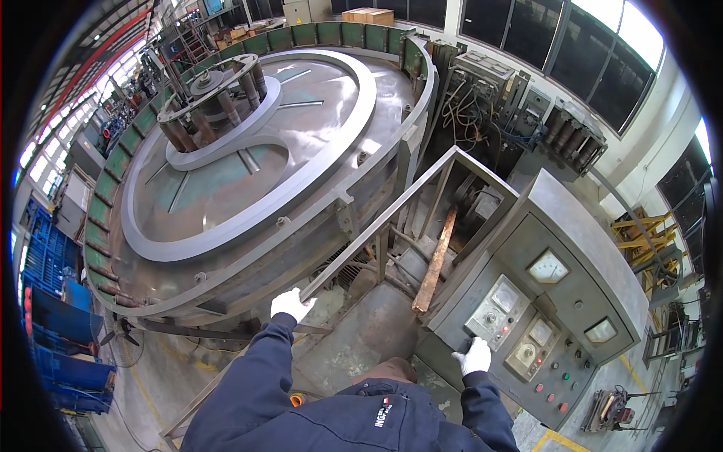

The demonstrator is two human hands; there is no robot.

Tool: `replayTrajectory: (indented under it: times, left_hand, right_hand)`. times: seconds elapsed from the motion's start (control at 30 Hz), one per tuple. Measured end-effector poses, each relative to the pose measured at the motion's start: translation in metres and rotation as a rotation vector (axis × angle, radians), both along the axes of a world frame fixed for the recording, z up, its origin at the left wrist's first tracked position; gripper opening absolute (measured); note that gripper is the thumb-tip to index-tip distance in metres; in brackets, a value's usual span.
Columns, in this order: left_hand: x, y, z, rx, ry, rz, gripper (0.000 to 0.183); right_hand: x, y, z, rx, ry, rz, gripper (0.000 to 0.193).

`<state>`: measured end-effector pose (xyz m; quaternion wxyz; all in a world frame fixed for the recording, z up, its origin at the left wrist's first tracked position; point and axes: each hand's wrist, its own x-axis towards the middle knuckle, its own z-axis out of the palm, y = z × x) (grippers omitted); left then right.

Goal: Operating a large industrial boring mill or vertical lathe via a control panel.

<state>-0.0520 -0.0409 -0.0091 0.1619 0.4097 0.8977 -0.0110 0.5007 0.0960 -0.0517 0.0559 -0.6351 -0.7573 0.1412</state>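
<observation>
My left hand (292,305), in a white glove, is closed round the near end of a grey metal railing (376,227). My right hand (475,357), gloved the same, rests at the lower left of a sloping grey control panel (482,290). Its fingers are curled, and whatever lies under them is hidden. Close above that hand sit a dial module (493,307) with a knob and a second dial module (532,347). Round gauges show higher up, among them a white-faced one (547,267). Coloured push buttons (551,397) line the panel's lower right.
Beyond the railing, a huge round machine table (316,124) carries a large flat metal ring (365,90) and a smaller ring around upright cylinders (229,108). A wooden plank (437,264) leans beside the panel. Blue racks (71,369) stand far left; yellow steps (648,237) stand right.
</observation>
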Motion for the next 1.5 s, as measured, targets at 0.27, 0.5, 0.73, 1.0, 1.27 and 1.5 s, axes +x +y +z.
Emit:
replayTrajectory:
  times: [0.27, 0.5, 0.73, 1.0, 1.27, 1.5]
  left_hand:
    - [0.0007, 0.0003, 0.0007, -0.008, -0.002, -0.001, 0.071]
    - [0.0007, 0.0001, 0.0007, -0.018, 0.001, 0.008, 0.071]
    - [0.0003, 0.0009, -0.0001, -0.025, -0.005, 0.016, 0.070]
    - [-0.0001, 0.0004, 0.0005, -0.031, -0.004, 0.006, 0.072]
    - [0.0006, -0.0006, 0.0005, -0.023, 0.009, 0.001, 0.072]
    - [0.0019, -0.0004, 0.0027, -0.016, -0.002, 0.005, 0.071]
  right_hand:
    - [0.0010, 0.0011, -0.0027, -0.018, -0.019, -0.004, 0.073]
    - [0.0004, 0.0017, -0.0026, -0.021, -0.029, -0.013, 0.073]
    - [-0.0004, 0.0006, 0.0003, -0.015, -0.028, -0.008, 0.074]
    - [0.0012, 0.0010, -0.0023, -0.026, -0.026, -0.005, 0.074]
    - [0.0005, 0.0006, -0.0007, -0.013, -0.020, -0.001, 0.074]
    - [0.0017, 0.0013, -0.0021, -0.017, -0.016, 0.004, 0.073]
